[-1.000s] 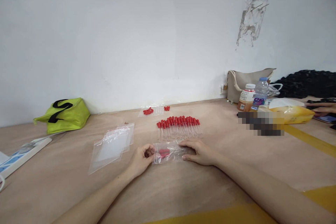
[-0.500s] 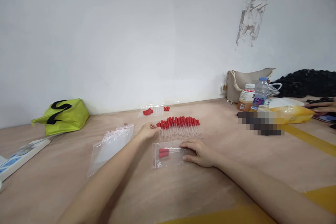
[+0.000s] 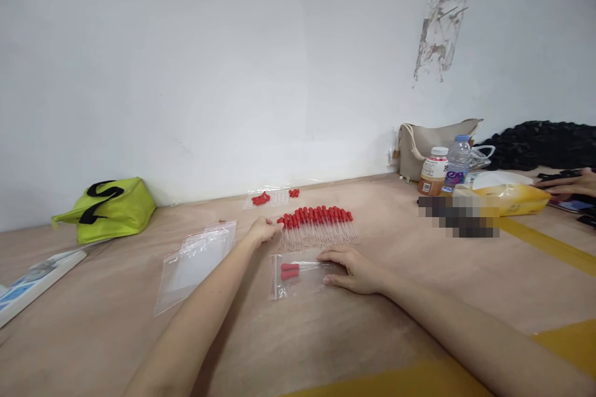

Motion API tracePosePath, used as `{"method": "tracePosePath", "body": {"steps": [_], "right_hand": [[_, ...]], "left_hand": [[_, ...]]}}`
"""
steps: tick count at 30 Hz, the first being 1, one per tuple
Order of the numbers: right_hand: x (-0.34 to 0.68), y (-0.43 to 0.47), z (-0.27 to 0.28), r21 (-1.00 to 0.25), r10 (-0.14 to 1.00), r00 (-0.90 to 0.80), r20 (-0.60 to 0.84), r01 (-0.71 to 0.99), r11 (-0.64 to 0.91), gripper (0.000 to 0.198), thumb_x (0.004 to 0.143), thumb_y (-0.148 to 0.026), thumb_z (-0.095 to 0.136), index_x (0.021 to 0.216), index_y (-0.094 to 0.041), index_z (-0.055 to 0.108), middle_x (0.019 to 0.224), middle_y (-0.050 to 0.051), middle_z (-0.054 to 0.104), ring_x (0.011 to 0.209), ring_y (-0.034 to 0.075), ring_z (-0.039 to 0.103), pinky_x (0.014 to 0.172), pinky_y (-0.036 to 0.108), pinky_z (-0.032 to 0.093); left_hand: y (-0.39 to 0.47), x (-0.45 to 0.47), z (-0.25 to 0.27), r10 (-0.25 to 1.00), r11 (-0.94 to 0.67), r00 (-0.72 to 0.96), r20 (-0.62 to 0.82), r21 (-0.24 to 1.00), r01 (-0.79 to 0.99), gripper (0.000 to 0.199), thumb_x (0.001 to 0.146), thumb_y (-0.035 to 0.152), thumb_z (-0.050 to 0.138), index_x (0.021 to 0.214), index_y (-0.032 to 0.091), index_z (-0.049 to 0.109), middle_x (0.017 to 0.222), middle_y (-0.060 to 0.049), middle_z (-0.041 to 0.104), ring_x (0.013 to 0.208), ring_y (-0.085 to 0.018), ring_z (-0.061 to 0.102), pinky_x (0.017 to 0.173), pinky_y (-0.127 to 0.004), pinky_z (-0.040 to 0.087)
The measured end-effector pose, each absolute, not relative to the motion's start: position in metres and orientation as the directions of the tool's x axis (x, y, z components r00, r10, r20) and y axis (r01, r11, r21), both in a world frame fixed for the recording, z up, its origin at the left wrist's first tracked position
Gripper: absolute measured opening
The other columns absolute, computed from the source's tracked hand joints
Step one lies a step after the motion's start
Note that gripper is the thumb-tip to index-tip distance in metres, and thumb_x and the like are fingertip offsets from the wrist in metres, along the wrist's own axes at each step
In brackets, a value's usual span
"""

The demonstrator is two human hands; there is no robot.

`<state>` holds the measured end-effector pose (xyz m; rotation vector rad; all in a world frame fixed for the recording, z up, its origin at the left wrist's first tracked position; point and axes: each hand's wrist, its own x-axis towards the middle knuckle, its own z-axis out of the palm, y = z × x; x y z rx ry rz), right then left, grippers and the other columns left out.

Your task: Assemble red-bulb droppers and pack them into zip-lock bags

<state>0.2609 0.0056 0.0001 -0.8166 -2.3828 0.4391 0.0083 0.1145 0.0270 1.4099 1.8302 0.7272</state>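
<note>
A row of glass droppers with red rubber bulbs [image 3: 321, 218] lies side by side in the middle of the table. At its left end my left hand [image 3: 261, 231] is closed in a pinch, fingertips at the bulb of the outermost dropper. Closer to me lies a clear zip bag [image 3: 305, 288] with two red-bulbed droppers [image 3: 289, 271] inside, its zip end to the left. My right hand [image 3: 354, 270] rests over the bag's right end, thumb and fingers apart, covering the dropper tips.
Several flat zip bags [image 3: 198, 263] overlap at left, near a yellow-green pouch [image 3: 116, 211] and a power strip [image 3: 40, 285]. Small red bulbs [image 3: 261, 198] lie by the wall. Bottles [image 3: 433, 172], a yellow tissue pack [image 3: 516, 198] and another person's hand [image 3: 575, 185] are at right.
The view has shifted slightly. My left hand stays at the left end of the dropper row, its fingers drawn closer together; my right hand stays on the bag.
</note>
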Motion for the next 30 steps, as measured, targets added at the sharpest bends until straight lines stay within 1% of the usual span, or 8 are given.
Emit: {"method": "tracePosePath", "body": {"steps": [5,8,11,14,17,19,25,30], "right_hand": [[0.261,0.005,0.001,-0.464,0.645,-0.645,0.409,0.462,0.756,0.041,0.076,-0.040,0.054,0.112,-0.019,0.053,0.108,0.009,0.056,0.100,0.020,0.050,0.087,0.035,0.040],[0.261,0.005,0.000,-0.461,0.642,-0.646,0.412,0.460,0.759,0.041,0.076,-0.040,0.055,0.111,-0.020,0.054,0.108,0.009,0.056,0.100,0.020,0.050,0.087,0.035,0.040],[0.262,0.006,-0.001,-0.458,0.642,-0.649,0.408,0.464,0.759,0.041,0.076,-0.040,0.054,0.111,-0.020,0.053,0.108,0.009,0.056,0.100,0.020,0.050,0.087,0.035,0.040],[0.262,0.006,-0.001,-0.457,0.647,-0.647,0.404,0.470,0.755,0.041,0.076,-0.040,0.054,0.111,-0.019,0.054,0.108,0.008,0.056,0.100,0.020,0.050,0.088,0.034,0.040],[0.262,0.006,0.000,-0.456,0.651,-0.647,0.397,0.477,0.752,0.042,0.076,-0.041,0.054,0.111,-0.019,0.054,0.108,0.008,0.056,0.100,0.020,0.050,0.087,0.035,0.040],[0.262,0.006,0.000,-0.458,0.653,-0.646,0.394,0.478,0.749,0.042,0.076,-0.041,0.054,0.112,-0.019,0.054,0.107,0.009,0.056,0.099,0.021,0.051,0.087,0.035,0.040],[0.261,0.005,0.002,-0.480,0.666,-0.641,0.382,0.478,0.736,0.043,0.075,-0.041,0.055,0.112,-0.019,0.054,0.109,0.009,0.056,0.101,0.021,0.050,0.088,0.035,0.039],[0.262,0.006,-0.001,-0.484,0.673,-0.634,0.381,0.483,0.729,0.043,0.075,-0.042,0.054,0.111,-0.019,0.054,0.110,0.009,0.055,0.101,0.021,0.050,0.089,0.036,0.039]], "left_hand": [[0.122,0.022,0.030,0.960,0.278,-0.146,-0.237,0.788,0.549,0.028,0.085,0.027,0.049,0.110,0.013,0.050,0.109,-0.008,0.053,0.091,-0.020,0.055,0.076,-0.038,0.047],[0.121,0.026,0.036,0.969,0.246,-0.125,-0.212,0.824,0.511,0.027,0.086,0.027,0.049,0.109,0.013,0.050,0.108,-0.008,0.053,0.090,-0.019,0.055,0.075,-0.038,0.048],[0.109,0.017,0.045,0.989,0.140,-0.099,-0.107,0.887,0.439,0.028,0.083,0.022,0.053,0.109,0.012,0.049,0.090,-0.005,0.058,0.074,-0.014,0.058,0.065,-0.030,0.049],[0.082,-0.006,0.053,0.994,-0.019,-0.098,0.057,0.935,0.353,0.039,0.078,0.015,0.056,0.114,0.016,0.042,0.067,0.004,0.054,0.059,-0.008,0.055,0.059,-0.020,0.046],[0.046,-0.034,0.050,0.975,-0.140,-0.130,0.182,0.951,0.277,0.052,0.076,0.019,0.058,0.120,0.023,0.032,0.065,0.007,0.052,0.059,-0.007,0.055,0.061,-0.019,0.046],[0.022,-0.050,0.040,0.958,-0.222,-0.151,0.245,0.963,0.150,0.053,0.070,0.026,0.064,0.115,0.022,0.036,0.065,0.006,0.055,0.058,-0.009,0.057,0.061,-0.022,0.047],[-0.013,-0.056,0.010,0.962,-0.207,-0.178,0.208,0.978,0.023,0.050,0.063,0.034,0.069,0.102,0.021,0.039,0.066,0.004,0.059,0.063,-0.012,0.060,0.064,-0.025,0.049],[-0.015,-0.035,0.008,0.967,-0.188,-0.168,0.189,0.982,0.023,0.048,0.062,0.034,0.069,0.096,0.021,0.037,0.066,0.005,0.059,0.064,-0.012,0.062,0.068,-0.028,0.050]]}}
